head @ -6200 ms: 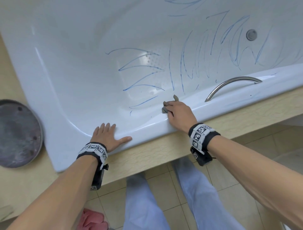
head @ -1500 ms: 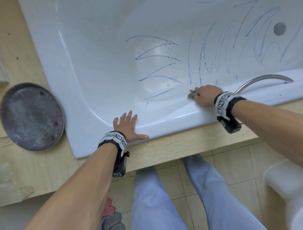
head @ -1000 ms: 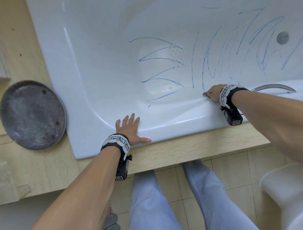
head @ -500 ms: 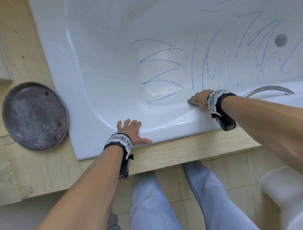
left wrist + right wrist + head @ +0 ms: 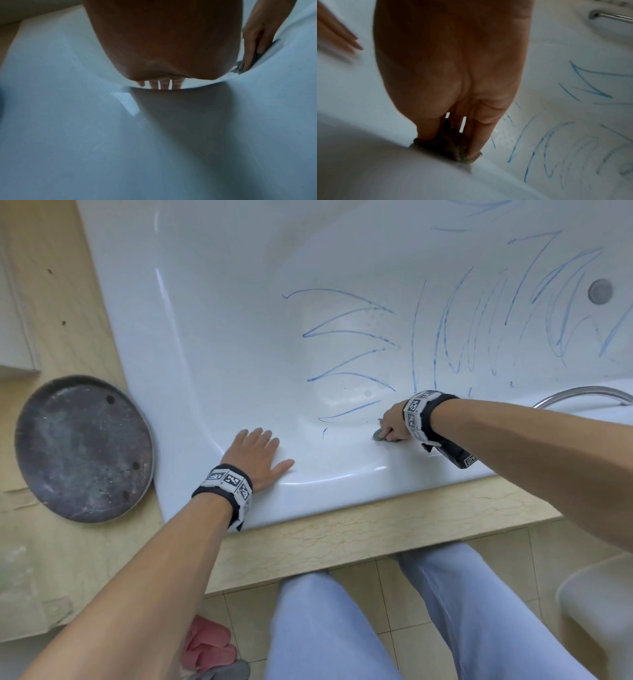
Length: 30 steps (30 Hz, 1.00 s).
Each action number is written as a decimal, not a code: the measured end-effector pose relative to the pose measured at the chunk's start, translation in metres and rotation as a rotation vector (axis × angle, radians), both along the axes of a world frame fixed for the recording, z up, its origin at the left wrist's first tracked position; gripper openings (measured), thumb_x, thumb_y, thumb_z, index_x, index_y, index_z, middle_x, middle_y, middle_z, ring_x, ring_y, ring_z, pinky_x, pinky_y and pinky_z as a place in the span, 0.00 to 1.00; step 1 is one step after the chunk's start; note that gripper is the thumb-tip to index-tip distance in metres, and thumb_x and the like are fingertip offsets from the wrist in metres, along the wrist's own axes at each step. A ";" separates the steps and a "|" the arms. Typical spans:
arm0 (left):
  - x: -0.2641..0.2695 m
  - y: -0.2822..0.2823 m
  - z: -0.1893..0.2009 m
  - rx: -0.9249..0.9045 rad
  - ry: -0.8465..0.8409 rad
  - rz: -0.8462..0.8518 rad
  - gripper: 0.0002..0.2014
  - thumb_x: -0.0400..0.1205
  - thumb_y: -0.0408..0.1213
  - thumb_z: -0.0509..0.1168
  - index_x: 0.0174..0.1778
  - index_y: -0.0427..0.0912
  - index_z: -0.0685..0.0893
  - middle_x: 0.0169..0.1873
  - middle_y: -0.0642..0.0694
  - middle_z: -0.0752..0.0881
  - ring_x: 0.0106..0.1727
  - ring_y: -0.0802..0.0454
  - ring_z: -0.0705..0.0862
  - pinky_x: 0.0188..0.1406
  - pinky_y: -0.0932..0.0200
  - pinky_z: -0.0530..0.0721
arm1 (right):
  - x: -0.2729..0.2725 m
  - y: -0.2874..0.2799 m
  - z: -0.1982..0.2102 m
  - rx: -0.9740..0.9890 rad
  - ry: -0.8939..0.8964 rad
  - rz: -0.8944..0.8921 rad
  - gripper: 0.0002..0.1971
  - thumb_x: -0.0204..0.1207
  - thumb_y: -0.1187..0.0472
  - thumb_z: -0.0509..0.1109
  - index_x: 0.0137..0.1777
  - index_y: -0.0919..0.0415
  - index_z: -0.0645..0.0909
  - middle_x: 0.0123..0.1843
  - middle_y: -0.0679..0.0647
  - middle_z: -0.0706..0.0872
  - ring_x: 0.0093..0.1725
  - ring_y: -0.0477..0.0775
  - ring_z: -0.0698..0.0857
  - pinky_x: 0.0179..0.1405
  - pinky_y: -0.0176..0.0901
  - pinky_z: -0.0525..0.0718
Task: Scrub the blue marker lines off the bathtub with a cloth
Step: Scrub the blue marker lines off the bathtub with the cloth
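A white bathtub (image 5: 212, 313) carries blue marker lines (image 5: 346, 332) across its floor and inner wall, and more blue marker lines (image 5: 529, 136) show in the right wrist view. My right hand (image 5: 394, 426) grips a small grey cloth (image 5: 377, 435) and presses it on the near inner wall, just right of the lowest line. In the right wrist view the cloth (image 5: 452, 146) is bunched under my fingertips. My left hand (image 5: 258, 455) lies flat with straight fingers on the tub's near rim. The left wrist view shows the rim (image 5: 85, 121) and, far right, my right hand (image 5: 254, 40).
A round dark metal pan (image 5: 82, 448) lies on the beige ledge left of the tub. A chrome grab handle (image 5: 579, 393) sits on the rim at right, a drain (image 5: 600, 291) beyond it. My legs (image 5: 329, 625) and pink slippers (image 5: 205, 645) are on the tiled floor below.
My right hand has slid the cloth left and down along the inner wall toward the lowest line. My left hand has stayed flat on the rim.
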<state>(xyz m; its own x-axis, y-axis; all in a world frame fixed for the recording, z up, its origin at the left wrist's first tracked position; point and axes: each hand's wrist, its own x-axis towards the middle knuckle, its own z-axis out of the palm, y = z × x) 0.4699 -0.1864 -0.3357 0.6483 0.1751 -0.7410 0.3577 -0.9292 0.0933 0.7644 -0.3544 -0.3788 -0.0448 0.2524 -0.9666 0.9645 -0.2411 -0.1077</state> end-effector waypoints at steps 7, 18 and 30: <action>-0.013 0.023 -0.013 0.063 -0.190 -0.111 0.34 0.83 0.61 0.40 0.67 0.45 0.82 0.66 0.48 0.82 0.73 0.46 0.73 0.77 0.47 0.58 | -0.050 0.031 -0.037 0.036 0.223 0.121 0.20 0.86 0.51 0.57 0.76 0.40 0.75 0.76 0.49 0.74 0.66 0.62 0.80 0.71 0.50 0.74; -0.014 0.024 -0.012 0.011 -0.307 0.030 0.27 0.80 0.55 0.51 0.66 0.44 0.83 0.61 0.49 0.86 0.69 0.45 0.77 0.78 0.47 0.62 | -0.065 0.048 -0.073 0.232 0.350 0.283 0.38 0.83 0.68 0.53 0.87 0.45 0.40 0.88 0.45 0.39 0.87 0.52 0.48 0.82 0.57 0.61; -0.012 0.026 -0.008 -0.056 -0.311 0.087 0.26 0.78 0.50 0.56 0.67 0.41 0.83 0.64 0.46 0.84 0.71 0.43 0.76 0.79 0.46 0.64 | -0.084 0.070 -0.093 0.149 0.272 -0.248 0.28 0.88 0.62 0.52 0.87 0.57 0.52 0.88 0.50 0.49 0.87 0.60 0.47 0.86 0.57 0.47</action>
<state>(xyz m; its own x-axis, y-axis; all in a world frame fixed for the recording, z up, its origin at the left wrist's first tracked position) 0.4579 -0.1603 -0.3433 0.8297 0.2043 -0.5194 0.3815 -0.8869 0.2605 0.6808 -0.2845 -0.4720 -0.2142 0.4243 -0.8798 0.8104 -0.4257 -0.4026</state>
